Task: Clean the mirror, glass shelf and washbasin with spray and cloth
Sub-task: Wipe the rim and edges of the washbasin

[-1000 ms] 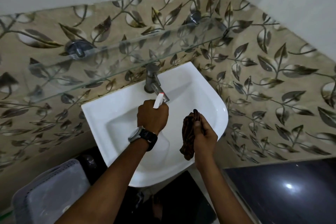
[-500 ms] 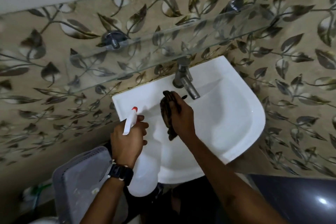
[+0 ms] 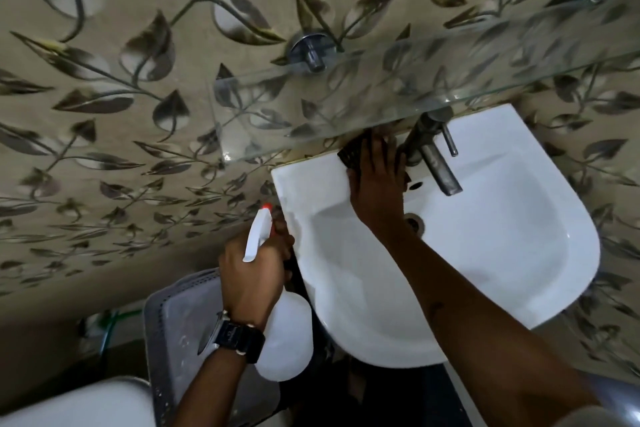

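Note:
The white washbasin (image 3: 502, 253) hangs on the leaf-patterned wall, with a metal tap (image 3: 433, 156) at its back. My right hand (image 3: 379, 184) presses a dark cloth (image 3: 349, 154) flat on the basin's back ledge, just left of the tap. My left hand (image 3: 252, 274) holds a white spray bottle (image 3: 287, 336) with a red-tipped nozzle, off the basin's left rim. The glass shelf (image 3: 398, 90) juts out above the basin on metal brackets. The mirror is out of view.
A grey perforated plastic bin (image 3: 173, 329) stands below my left hand. A white rounded object (image 3: 69, 406) fills the bottom left corner. The basin drain (image 3: 414, 222) lies right of my right wrist. Green tubing (image 3: 110, 319) shows by the wall.
My right hand carried the cloth from beside the basin's front onto the back ledge by the tap. My left hand drew the spray bottle away to the left of the basin.

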The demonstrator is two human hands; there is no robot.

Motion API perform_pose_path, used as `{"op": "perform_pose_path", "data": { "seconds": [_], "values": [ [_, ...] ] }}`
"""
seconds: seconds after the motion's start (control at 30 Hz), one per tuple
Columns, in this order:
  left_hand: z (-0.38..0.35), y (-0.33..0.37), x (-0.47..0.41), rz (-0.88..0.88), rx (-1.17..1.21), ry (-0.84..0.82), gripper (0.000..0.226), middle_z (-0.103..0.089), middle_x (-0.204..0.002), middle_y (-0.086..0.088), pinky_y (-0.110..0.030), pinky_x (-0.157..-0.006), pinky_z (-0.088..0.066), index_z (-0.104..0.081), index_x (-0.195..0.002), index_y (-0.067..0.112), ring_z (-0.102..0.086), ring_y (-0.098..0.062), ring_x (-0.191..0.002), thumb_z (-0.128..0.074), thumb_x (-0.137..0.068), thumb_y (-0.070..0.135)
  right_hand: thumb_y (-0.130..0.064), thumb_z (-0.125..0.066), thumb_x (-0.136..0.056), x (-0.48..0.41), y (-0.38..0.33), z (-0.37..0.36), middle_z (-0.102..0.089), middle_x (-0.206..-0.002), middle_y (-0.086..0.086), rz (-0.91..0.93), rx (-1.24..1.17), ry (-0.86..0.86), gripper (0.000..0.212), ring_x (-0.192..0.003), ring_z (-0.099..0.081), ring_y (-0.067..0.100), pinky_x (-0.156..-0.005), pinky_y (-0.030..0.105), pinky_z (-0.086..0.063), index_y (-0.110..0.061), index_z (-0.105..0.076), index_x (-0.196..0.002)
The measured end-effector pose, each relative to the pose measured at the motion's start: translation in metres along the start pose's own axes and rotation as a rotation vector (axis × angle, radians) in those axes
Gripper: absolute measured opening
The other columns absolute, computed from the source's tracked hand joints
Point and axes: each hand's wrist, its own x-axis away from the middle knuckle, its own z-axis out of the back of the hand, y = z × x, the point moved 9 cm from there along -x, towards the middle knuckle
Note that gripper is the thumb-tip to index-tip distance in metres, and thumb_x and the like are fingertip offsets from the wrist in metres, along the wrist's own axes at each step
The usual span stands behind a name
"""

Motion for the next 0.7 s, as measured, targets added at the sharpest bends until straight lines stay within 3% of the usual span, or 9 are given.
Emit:
{"op": "perform_pose_path", "data": {
  "seconds": [0.1, 0.2, 0.27, 0.33, 0.4, 0.47, 0.53, 0.6, 0.7],
  "values": [
    [-0.003, -0.016, -0.013, 0.018, 0.004, -0.045, 0.034, -0.066, -0.057, -0.01, -0.048, -0.075, -0.056, -0.06, -0.062, -0.011, -0.066, -0.026, -0.061, -0.049, -0.063, 0.02, -0.035, -0.043, -0.104, 0.0, 0.005, -0.004, -0.029, -0.164, 0.016, -0.112, -0.014, 0.003, 0.058, -0.149, -0.03, 0.041, -0.119, 0.057, -0.027, -0.01, -0.034, -0.156],
    [-0.002, -0.026, -0.023, 0.038, 0.019, -0.072, 0.035, -0.069, -0.056, -0.011, -0.035, -0.076, -0.043, -0.06, -0.059, -0.015, -0.064, -0.011, -0.054, -0.049, -0.062, 0.018, -0.024, -0.051, -0.099, 0.0, 0.001, -0.004, -0.039, -0.159, 0.018, -0.213, -0.066, 0.014, 0.055, -0.141, -0.044, 0.04, -0.113, 0.055, -0.038, -0.007, -0.042, -0.151],
    [-0.002, -0.025, -0.026, 0.054, 0.035, -0.078, 0.025, -0.069, -0.055, -0.004, -0.038, -0.068, -0.045, -0.069, -0.055, 0.001, -0.061, -0.007, -0.053, -0.05, -0.061, 0.018, -0.02, -0.058, -0.092, 0.008, -0.036, -0.002, -0.053, -0.148, 0.019, -0.182, -0.095, 0.017, 0.055, -0.126, -0.057, 0.039, -0.1, 0.05, -0.049, -0.007, -0.051, -0.145],
    [-0.003, -0.025, -0.03, 0.058, 0.068, -0.084, 0.026, -0.068, -0.056, -0.004, -0.044, -0.071, -0.051, -0.072, -0.049, 0.028, -0.061, -0.021, -0.057, -0.052, -0.062, 0.017, -0.026, -0.061, -0.088, 0.023, -0.101, -0.009, -0.061, -0.138, 0.019, -0.008, -0.149, -0.052, 0.054, -0.113, -0.064, 0.039, -0.089, 0.047, -0.053, -0.008, -0.058, -0.139],
    [-0.002, -0.023, -0.034, 0.04, 0.079, -0.065, 0.032, -0.068, -0.052, 0.003, -0.046, -0.069, -0.049, -0.068, -0.042, 0.035, -0.062, -0.017, -0.052, -0.052, -0.064, 0.018, -0.041, -0.046, -0.089, 0.037, -0.148, -0.018, -0.054, -0.145, 0.023, 0.1, -0.252, -0.162, 0.065, -0.127, -0.057, 0.042, -0.103, 0.053, -0.047, -0.006, -0.054, -0.143],
    [-0.002, -0.018, -0.032, 0.015, 0.082, -0.081, 0.032, -0.068, -0.054, 0.007, -0.039, -0.066, -0.049, -0.072, -0.049, 0.037, -0.061, -0.02, -0.055, -0.051, -0.066, 0.019, -0.047, -0.036, -0.088, 0.037, -0.149, -0.027, -0.043, -0.155, 0.021, 0.096, -0.314, -0.247, 0.074, -0.14, -0.045, 0.04, -0.114, 0.055, -0.036, -0.005, -0.046, -0.149],
    [0.001, -0.016, -0.029, -0.004, 0.078, -0.083, 0.026, -0.059, -0.044, 0.012, -0.035, -0.063, -0.043, -0.076, -0.062, 0.021, -0.053, -0.023, -0.053, -0.05, -0.066, 0.018, -0.034, -0.054, -0.094, 0.038, -0.143, -0.023, -0.046, -0.154, 0.019, 0.159, -0.311, -0.191, 0.06, -0.137, -0.049, 0.04, -0.111, 0.055, -0.041, -0.006, -0.05, -0.146],
    [0.004, -0.018, -0.026, 0.01, 0.094, -0.073, 0.024, -0.063, -0.047, 0.015, -0.042, -0.065, -0.049, -0.075, -0.066, 0.015, -0.056, -0.025, -0.056, -0.051, -0.064, 0.017, -0.026, -0.062, -0.093, 0.04, -0.133, -0.02, -0.048, -0.153, 0.016, 0.265, -0.271, -0.154, 0.054, -0.136, -0.05, 0.04, -0.11, 0.053, -0.043, -0.007, -0.055, -0.143],
    [0.007, -0.029, -0.023, 0.043, 0.09, -0.103, 0.041, -0.075, -0.064, 0.014, -0.045, -0.077, -0.06, -0.082, -0.073, 0.045, -0.07, -0.015, -0.066, -0.054, -0.063, 0.017, -0.021, -0.049, -0.095, 0.023, -0.073, -0.011, -0.046, -0.156, 0.011, 0.237, -0.119, -0.067, 0.05, -0.14, -0.043, 0.042, -0.111, 0.052, -0.04, -0.011, -0.055, -0.143]
  ]
}}
